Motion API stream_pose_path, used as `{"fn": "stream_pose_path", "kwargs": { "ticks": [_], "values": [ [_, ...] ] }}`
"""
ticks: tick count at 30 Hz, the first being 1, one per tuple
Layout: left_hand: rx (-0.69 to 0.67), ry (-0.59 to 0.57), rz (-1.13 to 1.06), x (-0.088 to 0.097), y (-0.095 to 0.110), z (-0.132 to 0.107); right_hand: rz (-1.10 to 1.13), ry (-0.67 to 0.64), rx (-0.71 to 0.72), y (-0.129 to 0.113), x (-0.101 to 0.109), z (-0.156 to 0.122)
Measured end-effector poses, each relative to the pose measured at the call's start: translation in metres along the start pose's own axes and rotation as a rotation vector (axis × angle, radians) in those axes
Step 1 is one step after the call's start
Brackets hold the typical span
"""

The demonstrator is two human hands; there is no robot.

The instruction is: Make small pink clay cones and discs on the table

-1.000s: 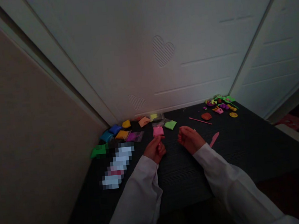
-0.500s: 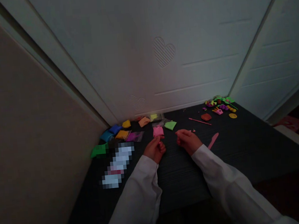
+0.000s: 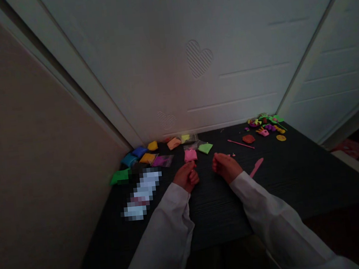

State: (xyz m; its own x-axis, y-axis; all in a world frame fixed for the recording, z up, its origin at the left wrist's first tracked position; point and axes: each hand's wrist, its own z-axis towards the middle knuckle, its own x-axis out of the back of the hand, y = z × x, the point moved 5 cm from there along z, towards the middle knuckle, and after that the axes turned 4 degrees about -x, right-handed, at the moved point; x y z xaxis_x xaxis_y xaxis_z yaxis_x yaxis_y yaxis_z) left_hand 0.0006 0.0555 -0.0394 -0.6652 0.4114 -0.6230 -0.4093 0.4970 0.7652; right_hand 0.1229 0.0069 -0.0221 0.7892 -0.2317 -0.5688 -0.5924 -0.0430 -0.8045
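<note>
My left hand [image 3: 186,178] is closed above the dark table [image 3: 219,215], thumb and fingers pressed together; what they pinch, if anything, is too small to make out. Just beyond it lies a pink packet of what looks like modelling clay [image 3: 190,155]. A short gap to the right, my right hand [image 3: 226,166] is also closed with the fingers curled, and its contents are hidden. A pink plastic knife [image 3: 257,166] rests beside the right wrist. Small pinkish bits [image 3: 231,155] lie behind that hand, and a light green packet [image 3: 205,148] sits between and beyond both hands.
Several coloured packets, among them a blue one [image 3: 139,151] and a purple one [image 3: 162,160], line the back left. A blurred-out pale rectangle [image 3: 143,195] lies left. Farther right are a thin pink stick [image 3: 240,144], a red lump [image 3: 248,139] and small colourful shapes [image 3: 270,128].
The left hand's fingers have drawn in a little, and the right fingertips have tipped slightly upward. The whole view has shifted slightly; the things on the table have stayed put.
</note>
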Motion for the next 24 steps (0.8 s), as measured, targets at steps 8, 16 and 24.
{"fn": "stream_pose_path", "kwargs": {
  "ticks": [8,16,24],
  "values": [
    [-0.033,0.012,-0.004,-0.0024,0.0023,-0.0010,-0.024,-0.017,0.007,0.0005,-0.0018,-0.0025],
    [-0.024,0.003,0.008,-0.0048,0.0033,-0.0018,-0.001,0.013,-0.002,0.0003,0.0005,0.0005],
    [-0.020,0.006,0.009,-0.0050,0.0033,-0.0014,0.004,0.038,0.036,-0.0024,0.0014,-0.0010]
  ]
}}
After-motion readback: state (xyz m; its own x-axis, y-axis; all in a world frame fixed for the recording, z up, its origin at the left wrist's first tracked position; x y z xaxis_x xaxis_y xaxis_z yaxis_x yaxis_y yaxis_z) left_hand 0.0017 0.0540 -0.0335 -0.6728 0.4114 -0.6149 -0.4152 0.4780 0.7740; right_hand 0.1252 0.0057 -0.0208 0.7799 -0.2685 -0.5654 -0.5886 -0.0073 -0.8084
